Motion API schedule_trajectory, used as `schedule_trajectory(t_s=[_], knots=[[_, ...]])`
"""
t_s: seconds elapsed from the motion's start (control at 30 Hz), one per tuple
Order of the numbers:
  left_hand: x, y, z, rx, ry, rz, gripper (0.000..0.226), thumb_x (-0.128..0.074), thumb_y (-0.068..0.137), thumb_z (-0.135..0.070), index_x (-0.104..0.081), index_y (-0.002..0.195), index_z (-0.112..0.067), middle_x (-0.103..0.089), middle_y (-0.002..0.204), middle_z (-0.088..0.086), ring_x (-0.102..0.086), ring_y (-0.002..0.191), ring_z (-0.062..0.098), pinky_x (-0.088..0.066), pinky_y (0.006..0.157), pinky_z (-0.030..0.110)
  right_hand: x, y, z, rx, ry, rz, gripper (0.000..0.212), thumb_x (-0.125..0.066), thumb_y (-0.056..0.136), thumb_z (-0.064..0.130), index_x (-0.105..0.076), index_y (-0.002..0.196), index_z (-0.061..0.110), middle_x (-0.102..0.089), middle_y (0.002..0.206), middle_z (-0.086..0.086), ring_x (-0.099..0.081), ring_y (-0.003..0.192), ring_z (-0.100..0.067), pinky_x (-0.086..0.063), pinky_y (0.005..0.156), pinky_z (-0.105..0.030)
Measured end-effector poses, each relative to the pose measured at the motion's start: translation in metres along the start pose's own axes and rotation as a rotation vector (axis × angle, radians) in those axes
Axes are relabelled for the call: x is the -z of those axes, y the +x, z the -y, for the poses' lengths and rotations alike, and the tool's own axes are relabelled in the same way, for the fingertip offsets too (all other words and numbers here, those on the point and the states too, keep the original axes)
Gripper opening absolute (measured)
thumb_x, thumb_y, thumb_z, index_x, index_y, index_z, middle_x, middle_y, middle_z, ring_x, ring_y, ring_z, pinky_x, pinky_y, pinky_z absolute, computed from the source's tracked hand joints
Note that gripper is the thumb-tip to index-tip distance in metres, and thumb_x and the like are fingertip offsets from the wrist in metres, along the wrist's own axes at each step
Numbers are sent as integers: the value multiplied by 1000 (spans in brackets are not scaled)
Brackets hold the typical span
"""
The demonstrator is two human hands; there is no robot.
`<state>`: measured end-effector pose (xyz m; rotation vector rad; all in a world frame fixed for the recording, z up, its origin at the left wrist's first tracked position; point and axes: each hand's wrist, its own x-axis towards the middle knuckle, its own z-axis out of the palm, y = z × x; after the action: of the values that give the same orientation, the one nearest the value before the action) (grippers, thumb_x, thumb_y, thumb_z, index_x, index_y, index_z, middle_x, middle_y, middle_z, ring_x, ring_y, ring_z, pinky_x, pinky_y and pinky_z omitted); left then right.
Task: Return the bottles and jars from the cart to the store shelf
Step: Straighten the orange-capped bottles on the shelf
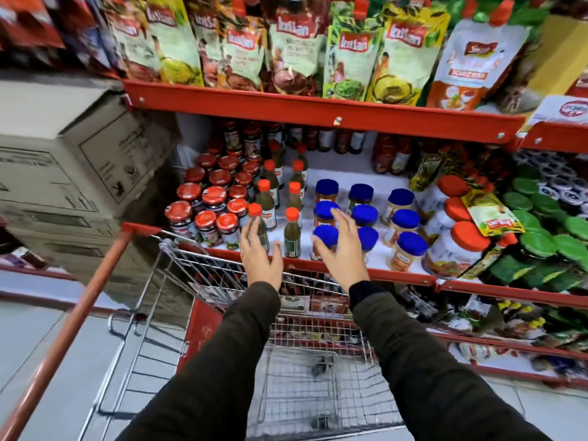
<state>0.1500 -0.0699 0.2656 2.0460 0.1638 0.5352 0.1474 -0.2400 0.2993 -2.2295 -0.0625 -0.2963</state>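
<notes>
My left hand (259,256) is raised in front of the red shelf (397,275), fingers spread, just touching or right before a green-sauce bottle with an orange cap (256,218). My right hand (342,249) is open too, held in front of the blue-lidded jars (326,232) at the shelf's front edge. Neither hand holds anything. More orange-capped bottles (292,230) stand between the hands. Red-lidded jars (206,218) fill the shelf's left side. The wire cart (318,361) below looks bare inside.
Stacked cardboard boxes (63,173) stand left of the shelf. Sauce pouches (286,43) hang on the shelf above. Large orange-lidded jars (458,243) and green-lidded jars (541,237) sit to the right. The cart's red handle (79,307) runs along the left.
</notes>
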Motion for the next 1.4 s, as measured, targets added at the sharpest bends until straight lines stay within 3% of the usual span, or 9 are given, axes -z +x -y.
schedule_trajectory(t_s=[0.1,0.37,0.53,0.7,0.8,0.9,1.07,1.23,1.4], knots=[[17,28,8,56,-98,37,59,-54,95,-16,-29,149,-12,-27,157,10,-27,143,17,-17,108,12,-20,17,17,-54,25,50,66,-69,92,35,-42,148,14,-42,153,-9,-42,139,-26,-38,115,-44],[30,99,26,170,-72,369,50,-64,89,-14,-51,137,-7,-57,139,13,-50,132,27,-38,112,40,-62,55,30,-181,-50,74,31,-79,83,27,-67,106,11,-72,106,-11,-67,97,-30,-54,85,-41],[29,111,35,139,-107,411,38,-66,86,-6,-61,123,-5,-68,120,17,-62,115,31,-47,104,42,-68,64,27,-214,-75,49,31,-80,83,29,-67,104,10,-71,102,-10,-66,92,-27,-54,83,-41],[28,113,38,192,-149,359,36,-76,80,-11,-66,114,-8,-71,104,8,-65,93,17,-46,84,20,-67,66,25,-159,-49,114,24,-76,84,18,-69,104,8,-70,101,-12,-64,92,-25,-55,87,-43],[28,113,36,186,-147,325,32,-81,75,-17,-68,104,-12,-69,92,0,-65,85,14,-51,81,24,-69,67,27,-151,-58,127,22,-75,81,12,-67,101,6,-70,99,-13,-64,91,-26,-55,89,-44],[26,113,35,178,-118,302,30,-84,71,-22,-62,92,-20,-67,85,-3,-66,79,16,-55,78,28,-69,68,28,-165,-36,140,37,-74,81,7,-62,116,8,-69,108,-11,-65,101,-27,-53,95,-43],[27,111,36,95,-53,320,38,-81,72,-36,-60,101,-23,-66,96,-7,-61,94,13,-47,86,27,-65,69,28,-167,-57,100,60,-79,81,21,-53,134,12,-67,121,-7,-62,113,-21,-52,99,-38],[33,110,40,106,-38,455,40,-72,80,-16,-64,119,-11,-70,116,9,-63,113,24,-46,102,32,-67,69,28,-231,-14,20,31,-84,78,22,-68,101,10,-72,95,-3,-67,93,-21,-56,89,-40],[38,110,40,146,-58,394,38,-78,77,-17,-67,114,-11,-72,104,6,-67,102,23,-52,96,35,-66,71,29,-259,63,61,27,-81,80,9,-69,104,7,-72,96,-5,-70,93,-22,-57,92,-37]])
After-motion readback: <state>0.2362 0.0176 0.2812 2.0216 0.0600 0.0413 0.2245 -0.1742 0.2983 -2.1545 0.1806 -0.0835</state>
